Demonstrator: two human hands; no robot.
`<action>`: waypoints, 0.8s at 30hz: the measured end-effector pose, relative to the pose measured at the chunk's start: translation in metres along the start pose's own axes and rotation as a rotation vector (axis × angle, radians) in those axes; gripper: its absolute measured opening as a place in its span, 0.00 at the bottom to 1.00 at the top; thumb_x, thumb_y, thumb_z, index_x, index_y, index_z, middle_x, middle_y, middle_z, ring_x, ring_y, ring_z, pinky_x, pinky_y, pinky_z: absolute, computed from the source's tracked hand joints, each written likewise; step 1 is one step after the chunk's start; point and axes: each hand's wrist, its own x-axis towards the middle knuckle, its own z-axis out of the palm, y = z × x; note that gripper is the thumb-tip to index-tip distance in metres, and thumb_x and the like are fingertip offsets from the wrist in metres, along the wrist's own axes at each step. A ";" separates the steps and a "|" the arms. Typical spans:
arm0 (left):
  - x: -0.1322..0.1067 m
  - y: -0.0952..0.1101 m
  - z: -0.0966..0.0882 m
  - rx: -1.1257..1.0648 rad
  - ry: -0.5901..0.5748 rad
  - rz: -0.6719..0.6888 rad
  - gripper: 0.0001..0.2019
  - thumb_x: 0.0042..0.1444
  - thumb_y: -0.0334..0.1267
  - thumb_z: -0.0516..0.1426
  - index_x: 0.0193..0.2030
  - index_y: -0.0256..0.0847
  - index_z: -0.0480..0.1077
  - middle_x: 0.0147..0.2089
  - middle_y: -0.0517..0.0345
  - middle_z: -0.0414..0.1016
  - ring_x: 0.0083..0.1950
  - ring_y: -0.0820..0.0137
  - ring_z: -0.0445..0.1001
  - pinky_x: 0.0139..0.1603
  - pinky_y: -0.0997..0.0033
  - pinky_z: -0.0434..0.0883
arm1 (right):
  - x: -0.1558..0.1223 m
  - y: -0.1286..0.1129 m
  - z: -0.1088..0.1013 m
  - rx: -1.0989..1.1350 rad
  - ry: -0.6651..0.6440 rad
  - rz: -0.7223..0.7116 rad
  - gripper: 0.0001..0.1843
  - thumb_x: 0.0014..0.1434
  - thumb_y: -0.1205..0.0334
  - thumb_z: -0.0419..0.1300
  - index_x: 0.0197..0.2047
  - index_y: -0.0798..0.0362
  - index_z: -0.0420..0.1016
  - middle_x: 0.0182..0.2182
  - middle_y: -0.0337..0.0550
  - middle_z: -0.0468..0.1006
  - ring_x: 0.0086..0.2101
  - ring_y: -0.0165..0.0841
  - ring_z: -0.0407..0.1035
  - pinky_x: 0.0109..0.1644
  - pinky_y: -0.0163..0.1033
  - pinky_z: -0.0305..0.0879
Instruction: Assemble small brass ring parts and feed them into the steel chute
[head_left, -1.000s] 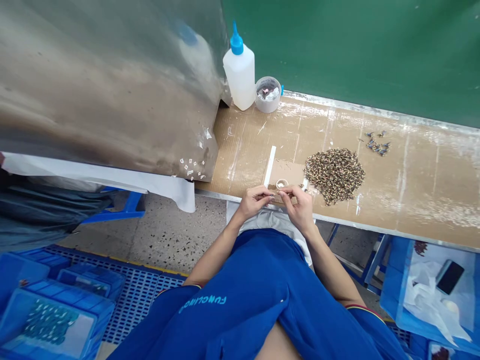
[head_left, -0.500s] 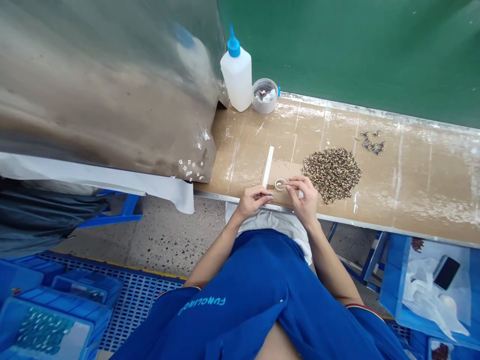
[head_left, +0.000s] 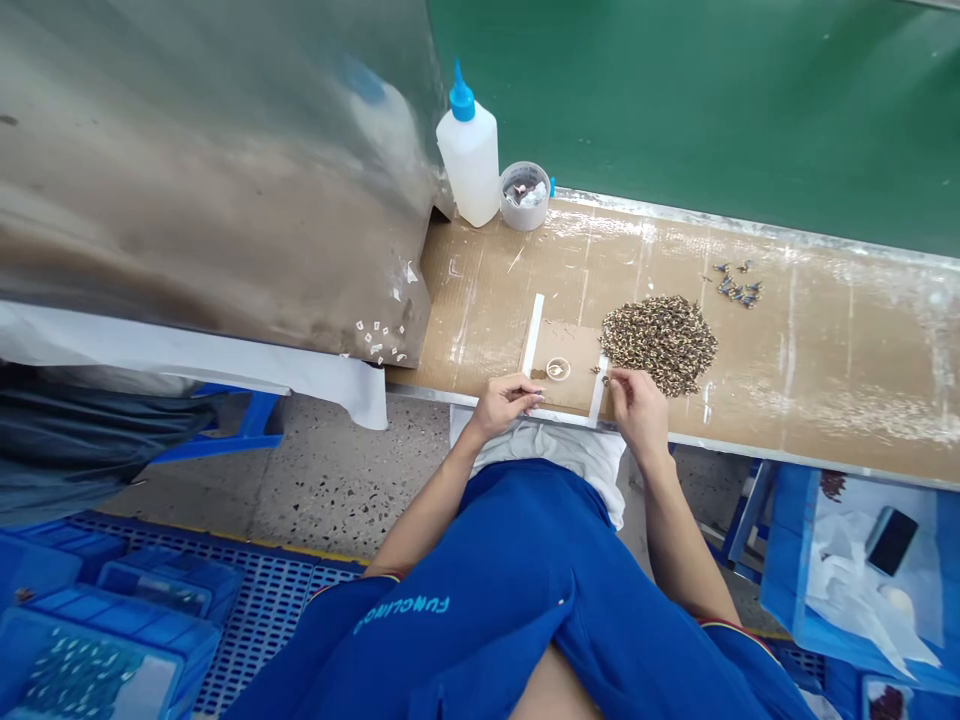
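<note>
My left hand (head_left: 504, 407) rests at the bench's front edge with thumb and fingers pinched together; whatever lies between the tips is too small to make out. On the cardboard in front of me is a small round clear dish (head_left: 558, 369) with a whitish bit inside. My right hand (head_left: 642, 412) is closed at the fingertips, close beside a few loose pieces (head_left: 605, 380) on a white tape strip (head_left: 598, 402). Whether it grips one of them is hidden. Just beyond that hand lies a heap of small brass-and-dark parts (head_left: 660, 343).
A white squeeze bottle (head_left: 471, 165) with a blue nozzle stands at the back by a tape roll (head_left: 524, 212) holding scraps. Several bluish pieces (head_left: 739, 288) lie right of the heap. A metal housing (head_left: 225, 200) borders the left. Blue bins (head_left: 787, 560) stand below right.
My right hand has moved right, away from the clear dish to the near-left edge of the heap. The left hand stays in nearly the same pinch.
</note>
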 end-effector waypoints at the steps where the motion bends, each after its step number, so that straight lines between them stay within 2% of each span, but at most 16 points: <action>1: 0.000 0.000 0.000 0.000 0.003 -0.010 0.21 0.47 0.55 0.69 0.29 0.34 0.77 0.29 0.55 0.76 0.25 0.74 0.73 0.22 0.76 0.71 | -0.001 0.000 0.002 -0.003 -0.020 -0.004 0.11 0.66 0.59 0.52 0.42 0.51 0.76 0.34 0.47 0.78 0.33 0.38 0.72 0.41 0.44 0.71; 6: -0.002 0.006 0.004 0.012 0.053 -0.056 0.21 0.45 0.54 0.70 0.27 0.34 0.76 0.27 0.57 0.75 0.23 0.74 0.73 0.22 0.77 0.71 | -0.003 0.001 0.013 -0.017 -0.016 0.013 0.11 0.66 0.58 0.54 0.42 0.52 0.76 0.34 0.46 0.76 0.31 0.37 0.71 0.40 0.43 0.70; 10: -0.008 0.021 0.006 0.049 0.085 -0.067 0.20 0.46 0.53 0.70 0.28 0.35 0.76 0.28 0.56 0.77 0.23 0.76 0.72 0.24 0.76 0.72 | -0.004 0.007 0.014 -0.061 -0.039 -0.027 0.11 0.66 0.59 0.54 0.42 0.51 0.77 0.34 0.47 0.75 0.34 0.39 0.71 0.40 0.43 0.69; 17: -0.012 0.047 0.009 0.159 0.101 0.000 0.18 0.49 0.51 0.69 0.29 0.36 0.77 0.32 0.53 0.81 0.29 0.71 0.76 0.30 0.74 0.73 | 0.001 0.008 0.013 -0.105 -0.012 -0.162 0.13 0.68 0.62 0.51 0.38 0.51 0.77 0.33 0.47 0.75 0.35 0.38 0.70 0.42 0.42 0.68; 21: -0.016 0.059 0.013 0.247 0.062 0.057 0.16 0.53 0.49 0.67 0.31 0.37 0.78 0.33 0.51 0.82 0.34 0.67 0.79 0.34 0.71 0.75 | 0.003 0.009 0.011 -0.110 -0.025 -0.154 0.13 0.67 0.63 0.51 0.37 0.50 0.76 0.36 0.48 0.78 0.35 0.38 0.72 0.39 0.40 0.67; 24: -0.019 0.064 0.015 0.307 0.034 0.093 0.14 0.55 0.48 0.66 0.32 0.37 0.78 0.34 0.51 0.82 0.36 0.66 0.80 0.37 0.70 0.75 | 0.003 0.013 0.006 -0.135 -0.079 -0.108 0.11 0.66 0.62 0.53 0.35 0.50 0.75 0.32 0.47 0.79 0.31 0.37 0.71 0.34 0.39 0.63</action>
